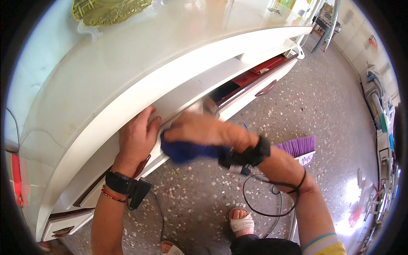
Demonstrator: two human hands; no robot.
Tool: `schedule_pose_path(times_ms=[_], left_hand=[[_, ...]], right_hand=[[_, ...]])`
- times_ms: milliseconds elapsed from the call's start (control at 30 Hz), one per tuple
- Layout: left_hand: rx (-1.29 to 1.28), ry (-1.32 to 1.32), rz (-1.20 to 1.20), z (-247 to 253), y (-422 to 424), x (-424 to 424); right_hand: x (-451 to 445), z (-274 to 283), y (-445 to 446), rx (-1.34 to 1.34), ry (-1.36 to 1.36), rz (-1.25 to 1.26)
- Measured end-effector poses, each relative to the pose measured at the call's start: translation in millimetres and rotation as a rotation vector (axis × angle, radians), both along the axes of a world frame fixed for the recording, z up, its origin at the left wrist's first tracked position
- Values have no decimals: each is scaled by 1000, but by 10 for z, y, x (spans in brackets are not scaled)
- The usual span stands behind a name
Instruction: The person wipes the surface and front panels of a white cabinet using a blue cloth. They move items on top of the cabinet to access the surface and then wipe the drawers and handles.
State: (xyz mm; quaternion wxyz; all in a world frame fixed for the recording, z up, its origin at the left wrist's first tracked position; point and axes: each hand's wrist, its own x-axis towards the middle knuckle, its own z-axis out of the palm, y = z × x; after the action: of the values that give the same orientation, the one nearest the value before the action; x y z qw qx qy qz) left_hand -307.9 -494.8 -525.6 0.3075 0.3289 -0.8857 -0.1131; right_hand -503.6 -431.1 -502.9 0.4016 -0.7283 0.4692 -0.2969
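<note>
My right hand, blurred, grips a dark blue cloth against the front edge of a white cabinet, near the middle. To its left, my left hand rests on the cabinet just under the overhanging top, its fingertips partly hidden in the shadowed shelf opening; whether it grips anything cannot be told. A drawer with a reddish-brown rim stands pulled out to the right of my hands, with red and dark items inside. Black straps with devices and cables are on both wrists.
A gold-coloured ornament stands on the glossy cabinet top. Below my right forearm a purple-bristled broom lies on the speckled floor. A black cable loops from my right arm. Another drawer is at lower left; assorted items line the right wall.
</note>
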Motion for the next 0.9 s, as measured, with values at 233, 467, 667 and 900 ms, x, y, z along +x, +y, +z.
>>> schedule_pose_path(times_ms=[233,467,667,900], left_hand=[[419,152,-230,353,473,-123],[439,153,-236,408,602,-557],[412,-15,-62,370,-163,-1214],[156,18,50,34,-811,-1768]], right_hand=[[14,-425,634,181,-332,-92],[-439,-708,769,-267,-163,-41],[-278,-770,950,178,-391,-150],[-292,-1167,1067,199,-281,-121]])
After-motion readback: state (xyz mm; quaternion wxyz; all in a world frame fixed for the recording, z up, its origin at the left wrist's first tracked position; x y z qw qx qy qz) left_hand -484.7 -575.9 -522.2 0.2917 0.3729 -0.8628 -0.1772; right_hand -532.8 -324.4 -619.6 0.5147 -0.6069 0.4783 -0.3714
